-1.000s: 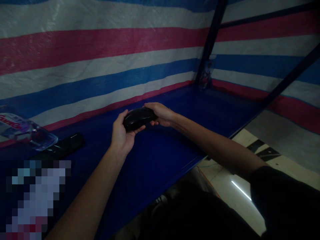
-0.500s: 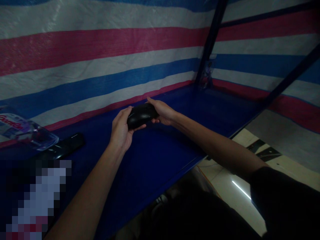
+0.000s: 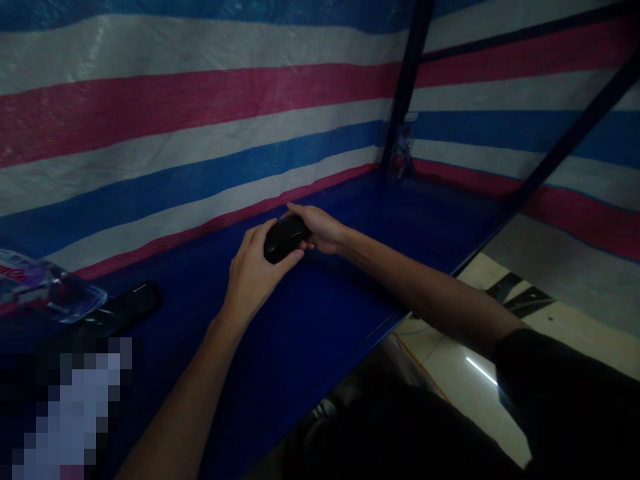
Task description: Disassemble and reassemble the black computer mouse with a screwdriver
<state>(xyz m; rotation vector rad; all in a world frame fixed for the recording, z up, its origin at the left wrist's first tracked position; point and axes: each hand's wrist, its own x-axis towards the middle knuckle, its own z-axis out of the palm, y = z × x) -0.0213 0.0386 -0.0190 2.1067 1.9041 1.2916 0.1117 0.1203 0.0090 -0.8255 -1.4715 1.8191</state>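
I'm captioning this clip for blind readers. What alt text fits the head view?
Two bare hands, left and right, hold a small black case above a blue table. Behind hangs a red, white and blue striped tarp; a clear bottle and a flat black object lie far left.

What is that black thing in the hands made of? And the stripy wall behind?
The black thing, held in both the left hand and the right hand, looks like smooth, glossy hard plastic: faint highlights slide over its rounded top. The stripy wall seems to be woven plastic tarpaulin: a fine weave grain and slight sheen show in its stripes.
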